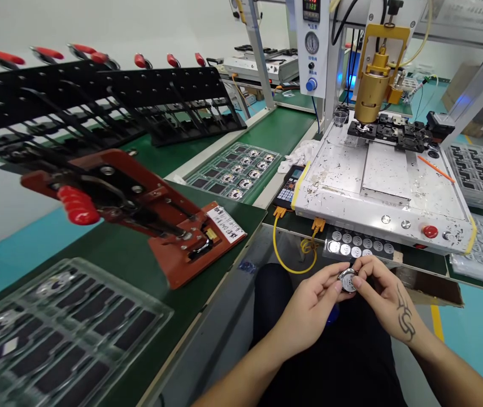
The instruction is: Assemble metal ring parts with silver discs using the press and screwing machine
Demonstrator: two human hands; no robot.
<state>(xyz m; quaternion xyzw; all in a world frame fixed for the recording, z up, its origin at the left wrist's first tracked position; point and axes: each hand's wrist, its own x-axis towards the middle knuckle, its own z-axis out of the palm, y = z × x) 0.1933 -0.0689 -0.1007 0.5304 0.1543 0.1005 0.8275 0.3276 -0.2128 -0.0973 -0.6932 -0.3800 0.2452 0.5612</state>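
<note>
Left: clear tray (131,339) on green bench, near the red-brown fixture (156,220) with red handle (78,206). Beyond, second tray (233,172) with round parts, on green belt (277,130). Centre: left hand (313,305) pinches the round part (347,280) at its left side, fingers closed narrowly. Right hand (383,294) grips same part from the right, thumb at its face. Part is held above the lap, just in front of the label sheet (360,245). Right: white machine (385,192), orange stick (436,169) on its top.
</note>
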